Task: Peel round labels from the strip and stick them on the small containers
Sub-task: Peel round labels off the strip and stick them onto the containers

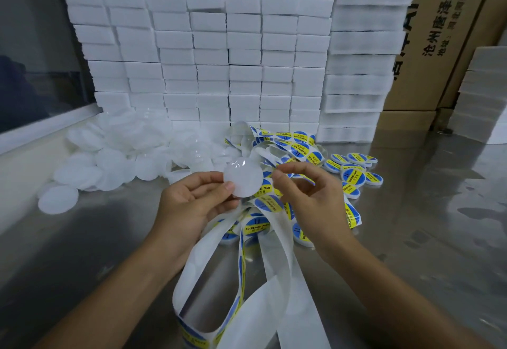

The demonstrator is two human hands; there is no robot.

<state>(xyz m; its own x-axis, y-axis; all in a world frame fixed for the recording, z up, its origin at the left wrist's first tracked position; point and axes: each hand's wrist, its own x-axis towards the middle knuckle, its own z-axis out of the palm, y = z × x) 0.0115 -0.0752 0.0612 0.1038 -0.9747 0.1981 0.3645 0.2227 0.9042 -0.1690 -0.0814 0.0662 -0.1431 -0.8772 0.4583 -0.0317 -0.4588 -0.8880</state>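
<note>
A small heap of labelled containers [354, 167] sits at my right, many more blank containers [109, 156] at my left. My left hand [189, 206] pinches a bare round container [242, 178]; my right hand [310, 192] pinches the label strip [274, 228] just beside it.

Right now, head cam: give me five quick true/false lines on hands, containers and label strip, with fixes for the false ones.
1. The left hand holds a blank white round container. True.
2. The right hand lies flat on the table. False: it is raised, thumb and fingers pinched together beside the container.
3. Unlabelled containers are heaped on the left. True.
4. The labelled containers are stacked in the cardboard boxes. False: they lie on the metal table, right of the hands.
5. The label strip carries red square labels. False: round blue-and-yellow ones.
</note>
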